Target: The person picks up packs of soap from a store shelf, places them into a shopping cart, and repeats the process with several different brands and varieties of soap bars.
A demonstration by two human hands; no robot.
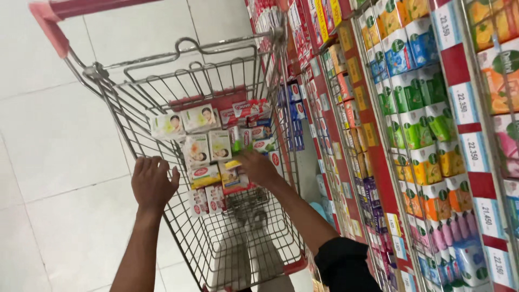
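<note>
Left hand spread on wire trolley rim, right hand fingers hidden among cardboard soap boxes

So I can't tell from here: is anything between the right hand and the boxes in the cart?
Nothing visible. The right hand is inside the cart, already on the boxes.

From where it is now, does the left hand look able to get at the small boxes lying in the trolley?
Probably yes. The left hand rests on the trolley side rim, the basket is open on top, and the small boxes lie just beyond it.
</note>
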